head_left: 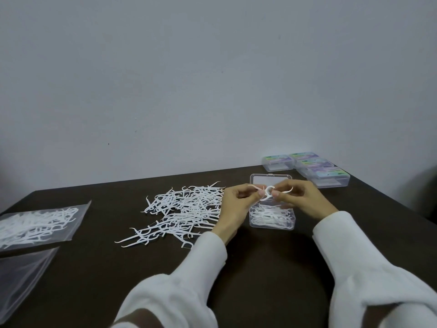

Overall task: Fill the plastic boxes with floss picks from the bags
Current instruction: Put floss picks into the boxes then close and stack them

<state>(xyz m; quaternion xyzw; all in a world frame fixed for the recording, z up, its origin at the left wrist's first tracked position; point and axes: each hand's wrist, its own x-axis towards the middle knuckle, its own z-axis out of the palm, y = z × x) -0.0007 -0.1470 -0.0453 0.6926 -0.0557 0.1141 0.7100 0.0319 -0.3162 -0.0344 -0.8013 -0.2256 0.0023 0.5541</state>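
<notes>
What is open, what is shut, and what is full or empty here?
Open box: lid up, partly filled with picks.
Stacked boxes: lids shut.
Full bag: lying flat, picks inside.
Empty bag: flat, looks empty.
Pile of picks: loose on the table.
Left hand: pinching picks.
Right hand: pinching picks above the open box.

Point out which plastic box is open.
The clear box under both hands, lid raised and floss picks inside. The four labelled boxes at the far right corner are closed.
</notes>
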